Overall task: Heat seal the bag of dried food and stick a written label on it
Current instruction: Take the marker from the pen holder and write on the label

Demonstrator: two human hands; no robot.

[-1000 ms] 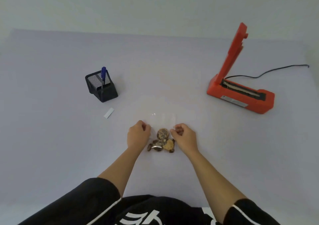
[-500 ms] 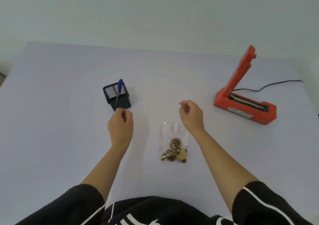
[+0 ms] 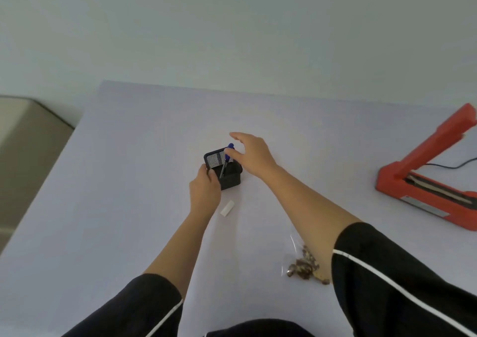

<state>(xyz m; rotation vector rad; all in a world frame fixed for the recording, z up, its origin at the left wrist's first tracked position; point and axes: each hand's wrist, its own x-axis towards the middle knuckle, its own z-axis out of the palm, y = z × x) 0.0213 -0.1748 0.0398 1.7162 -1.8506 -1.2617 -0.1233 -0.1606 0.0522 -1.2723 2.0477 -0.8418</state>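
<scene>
1. We take the pen holder (image 3: 227, 170) as our landmark: a black mesh box, standing on the pale table (image 3: 129, 181) toward the far middle.
2. A pen (image 3: 226, 159) with a blue cap stands tilted inside the holder, its cap sticking up above the rim.
3. Our left hand (image 3: 205, 190) is at the holder's near-left corner, fingers curled around the side and thumb on the front edge, gripping the box.
4. Our right hand (image 3: 254, 156) hovers just right of the holder, level with its rim. Thumb and forefinger are parted, the thumb tip right at the pen below the cap, the forefinger stretched out above. We cannot tell whether the thumb touches the pen; the hand grips nothing that we can see.
5. A small white label (image 3: 227, 208) lies flat on the table just in front of the holder, beside our left wrist, touching neither.
6. The bag (image 3: 302, 264) of dried food lies well to the near right of the holder, flat on the table. It is clear plastic with brown pieces gathered at its near end; our right forearm and dark sleeve (image 3: 387, 272) cover its right edge.
7. The red heat sealer (image 3: 423, 184) sits far right of the holder, arm raised open, with a black cord (image 3: 451, 165) running off behind it.
</scene>
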